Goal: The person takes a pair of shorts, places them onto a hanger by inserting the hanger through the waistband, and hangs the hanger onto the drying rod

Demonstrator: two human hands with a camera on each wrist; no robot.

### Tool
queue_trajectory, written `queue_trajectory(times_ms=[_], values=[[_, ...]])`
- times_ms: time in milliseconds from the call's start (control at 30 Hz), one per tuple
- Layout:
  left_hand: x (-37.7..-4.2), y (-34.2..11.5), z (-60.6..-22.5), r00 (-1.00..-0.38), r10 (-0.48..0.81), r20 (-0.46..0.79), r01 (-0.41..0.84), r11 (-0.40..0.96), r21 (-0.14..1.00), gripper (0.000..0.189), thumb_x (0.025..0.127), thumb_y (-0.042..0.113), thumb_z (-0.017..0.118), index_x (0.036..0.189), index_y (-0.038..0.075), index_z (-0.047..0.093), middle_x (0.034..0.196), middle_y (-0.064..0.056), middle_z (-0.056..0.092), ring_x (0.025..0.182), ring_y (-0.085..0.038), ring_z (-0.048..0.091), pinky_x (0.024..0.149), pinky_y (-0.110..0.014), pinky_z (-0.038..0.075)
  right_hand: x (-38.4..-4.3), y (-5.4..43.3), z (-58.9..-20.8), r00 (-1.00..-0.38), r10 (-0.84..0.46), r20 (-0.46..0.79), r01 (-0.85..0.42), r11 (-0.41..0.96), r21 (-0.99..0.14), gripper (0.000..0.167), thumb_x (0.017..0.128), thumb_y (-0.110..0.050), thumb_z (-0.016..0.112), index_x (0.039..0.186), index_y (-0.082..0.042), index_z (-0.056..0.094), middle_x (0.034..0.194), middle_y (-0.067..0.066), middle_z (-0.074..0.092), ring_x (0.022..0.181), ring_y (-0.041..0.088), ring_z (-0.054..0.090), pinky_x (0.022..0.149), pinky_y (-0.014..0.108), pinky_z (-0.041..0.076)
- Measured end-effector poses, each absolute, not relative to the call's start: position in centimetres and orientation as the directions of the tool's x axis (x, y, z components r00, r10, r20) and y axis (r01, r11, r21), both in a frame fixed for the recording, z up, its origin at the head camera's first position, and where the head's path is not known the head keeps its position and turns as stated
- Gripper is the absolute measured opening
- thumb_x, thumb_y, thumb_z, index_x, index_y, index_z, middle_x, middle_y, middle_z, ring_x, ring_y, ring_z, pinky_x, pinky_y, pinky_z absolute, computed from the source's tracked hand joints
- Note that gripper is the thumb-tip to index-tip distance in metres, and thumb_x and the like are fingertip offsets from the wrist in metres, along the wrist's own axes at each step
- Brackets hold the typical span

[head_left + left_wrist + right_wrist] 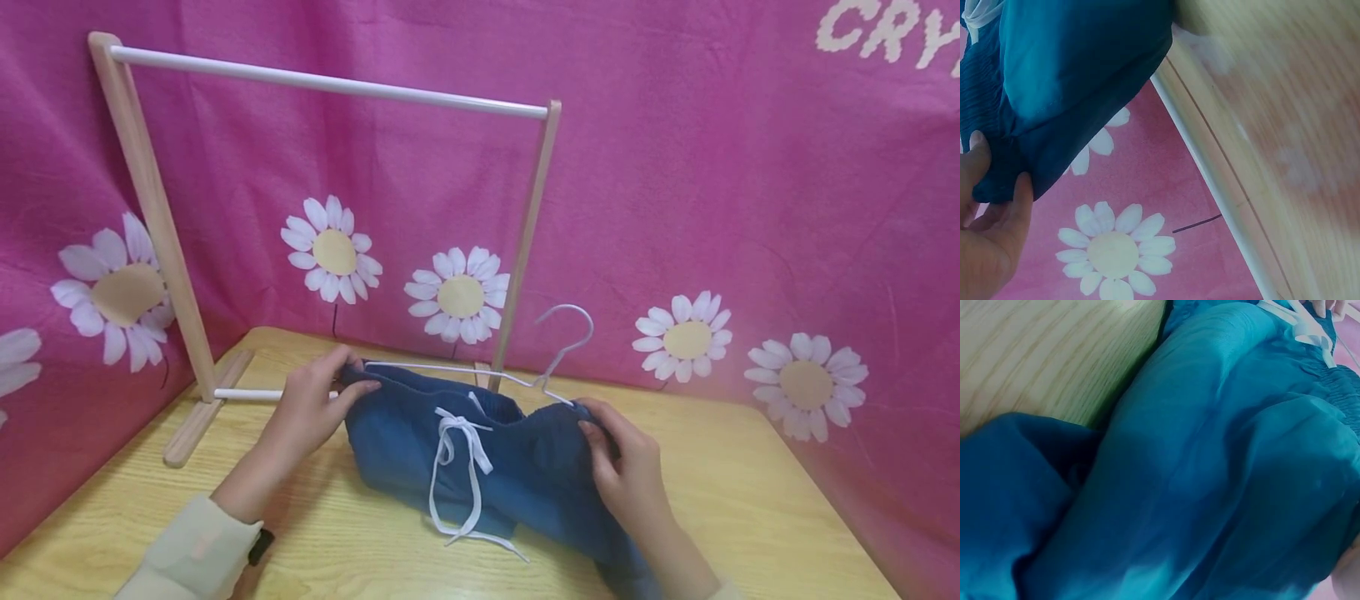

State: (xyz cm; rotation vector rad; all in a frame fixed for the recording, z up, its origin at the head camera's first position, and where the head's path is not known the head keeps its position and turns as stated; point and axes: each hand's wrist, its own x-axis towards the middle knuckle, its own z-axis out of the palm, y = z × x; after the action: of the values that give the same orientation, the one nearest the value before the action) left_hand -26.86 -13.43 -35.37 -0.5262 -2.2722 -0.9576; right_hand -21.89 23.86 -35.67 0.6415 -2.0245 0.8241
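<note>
Dark blue drawstring pants [551,475] are held up in front of me, waistband on top. A white drawstring [480,454] tied in a bow hangs down their front. My left hand [311,408] pinches the left end of the waistband. At the right end, my right hand [630,471] grips the waistband beside the corner of a thin hanger [558,360]. The hanger's bar runs along the waist opening, its hook standing free above. In the left wrist view, thumb and fingers [1021,200] hold the gathered waistband. Cloth hides most of my right hand in its wrist view.
A wooden rack [153,208] with a white top rail [330,82] stands behind on the left. Its low white bar [247,394] sits near my left wrist. Everything rests on a wooden table [750,500] against a pink daisy-printed cloth [660,167].
</note>
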Motion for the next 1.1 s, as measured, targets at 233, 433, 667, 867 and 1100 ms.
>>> queue_trajectory(times_ms=[233,433,667,867,1100], values=[[-26.9,-13.5,-35.4,-0.711,0.117,0.693,0.571,0.672,0.472,0.029,0.079,0.004,0.086,0.093,0.007,0.061,0.081,-0.005,0.070,0.073,-0.019,0.067,0.067,-0.040,0.059,-21.9,24.2,-35.9,-0.519,-0.152,0.841,-0.690,0.655,-0.307,0.031,0.086,0.013,0.069,0.111,-0.004,0.072,0.099,0.007,0.075,0.082,0.021,0.069,0.087,0.008,0.046],[-27.0,-13.8,-35.3,-0.739,0.115,0.664,0.545,0.681,0.489,0.028,0.080,0.005,0.085,0.094,0.007,0.061,0.082,-0.007,0.071,0.075,-0.023,0.067,0.070,-0.043,0.060,-21.7,24.2,-36.0,-0.502,-0.214,0.838,-0.736,0.615,-0.284,0.035,0.083,0.017,0.069,0.111,-0.004,0.073,0.098,0.007,0.075,0.082,0.015,0.068,0.083,0.010,0.048],[-27.3,-14.0,-35.4,-0.725,0.157,0.671,0.581,0.663,0.473,0.030,0.077,0.004,0.087,0.094,0.008,0.062,0.083,-0.005,0.070,0.078,-0.022,0.068,0.072,-0.042,0.060,-21.7,23.9,-35.9,-0.487,-0.253,0.836,-0.767,0.581,-0.271,0.039,0.082,0.019,0.068,0.112,-0.005,0.073,0.102,0.006,0.075,0.093,0.014,0.071,0.091,0.011,0.047],[-27.6,-14.1,-35.6,-0.600,0.322,0.732,0.735,0.583,0.346,0.032,0.076,-0.006,0.084,0.093,0.009,0.063,0.085,0.000,0.068,0.082,-0.016,0.069,0.074,-0.038,0.061,-22.0,24.0,-35.7,-0.496,-0.260,0.829,-0.758,0.595,-0.267,0.038,0.083,0.017,0.069,0.112,-0.007,0.073,0.102,0.005,0.075,0.092,0.016,0.071,0.090,0.011,0.047],[-27.4,-14.5,-35.4,-0.449,0.474,0.758,0.857,0.468,0.215,0.035,0.074,-0.013,0.082,0.093,0.009,0.062,0.082,0.003,0.066,0.076,-0.006,0.062,0.070,-0.025,0.057,-22.0,24.5,-35.7,-0.527,-0.236,0.817,-0.730,0.617,-0.293,0.039,0.084,0.016,0.069,0.115,-0.007,0.073,0.105,0.005,0.075,0.097,0.014,0.071,0.094,0.009,0.045]])
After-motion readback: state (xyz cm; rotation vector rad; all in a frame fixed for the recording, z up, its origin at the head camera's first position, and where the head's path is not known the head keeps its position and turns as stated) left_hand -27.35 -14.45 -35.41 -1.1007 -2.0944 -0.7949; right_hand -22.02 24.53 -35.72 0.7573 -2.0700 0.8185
